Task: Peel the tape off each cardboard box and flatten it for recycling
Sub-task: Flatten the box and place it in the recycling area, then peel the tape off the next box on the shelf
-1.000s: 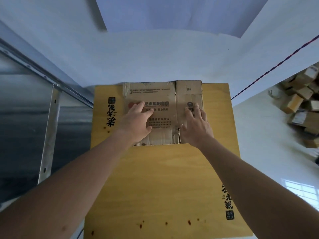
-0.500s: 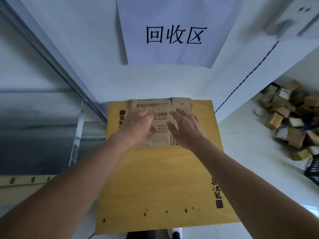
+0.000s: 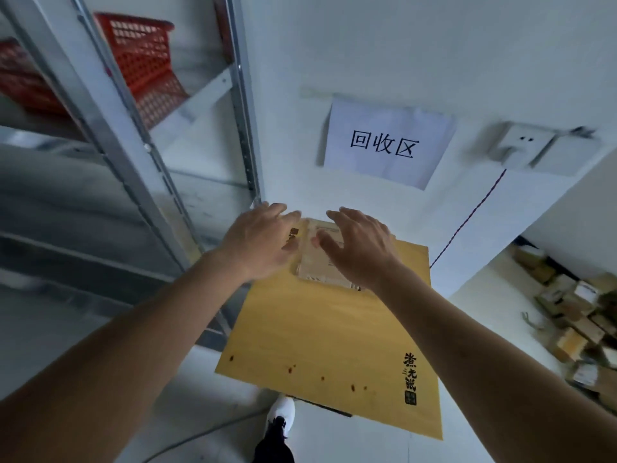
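Two hands [image 3: 310,243] over flattened box [image 3: 317,259]; sign [image 3: 384,145] "回收区".

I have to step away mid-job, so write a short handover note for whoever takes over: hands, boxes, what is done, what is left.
Left hand: open, fingers spread, holding nothing, above the left edge of the flattened box.
Right hand: open, fingers spread, above that box; contact cannot be judged.
The flattened box lies at the far end of the yellow board, below the paper sign on the wall.
Done: this box lies flat.
Left: the pile of boxes on the floor to the right is not flattened.
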`<state>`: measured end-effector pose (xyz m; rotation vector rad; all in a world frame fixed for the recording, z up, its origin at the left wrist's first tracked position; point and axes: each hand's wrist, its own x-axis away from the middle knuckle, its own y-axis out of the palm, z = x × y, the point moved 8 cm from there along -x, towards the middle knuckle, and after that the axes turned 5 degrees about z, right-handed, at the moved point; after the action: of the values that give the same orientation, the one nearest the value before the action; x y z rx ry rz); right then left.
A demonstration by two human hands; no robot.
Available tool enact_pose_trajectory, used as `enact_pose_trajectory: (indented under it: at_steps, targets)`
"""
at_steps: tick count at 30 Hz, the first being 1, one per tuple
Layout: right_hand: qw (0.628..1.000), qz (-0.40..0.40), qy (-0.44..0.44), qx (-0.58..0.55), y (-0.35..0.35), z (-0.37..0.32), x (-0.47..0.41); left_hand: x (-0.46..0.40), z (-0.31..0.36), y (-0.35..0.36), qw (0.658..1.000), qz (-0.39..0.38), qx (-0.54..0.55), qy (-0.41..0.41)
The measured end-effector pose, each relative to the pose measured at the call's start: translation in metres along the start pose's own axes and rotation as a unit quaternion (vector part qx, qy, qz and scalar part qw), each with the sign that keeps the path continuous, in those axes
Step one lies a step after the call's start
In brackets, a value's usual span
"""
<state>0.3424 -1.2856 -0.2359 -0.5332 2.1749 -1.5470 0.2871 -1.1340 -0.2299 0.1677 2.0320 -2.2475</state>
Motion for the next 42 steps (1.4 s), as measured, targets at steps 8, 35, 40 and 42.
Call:
enact_pose_trajectory:
  at_steps: [8,35,40,42]
  targets:
    - [0.991,0.04,-0.125,-0.001,-0.055,-0.128,0.033,0.101,-0.044,-0.109,0.994,0.072,-0.02,-0.083]
    - [0.923,0.112,-0.355,-0.096,-0.044,-0.692,-0.084,0.323,-0.498,-0.361,0.948,0.169,-0.102,-0.251]
    - [0.917,0.104,-0.372,-0.1,-0.021,-0.779,-0.148,0.323,-0.604,-0.382,0.938,0.181,-0.112,-0.272]
    - [0.913,0.094,-0.382,-0.104,-0.003,-0.812,-0.177,0.317,-0.648,-0.384,0.936,0.189,-0.104,-0.278]
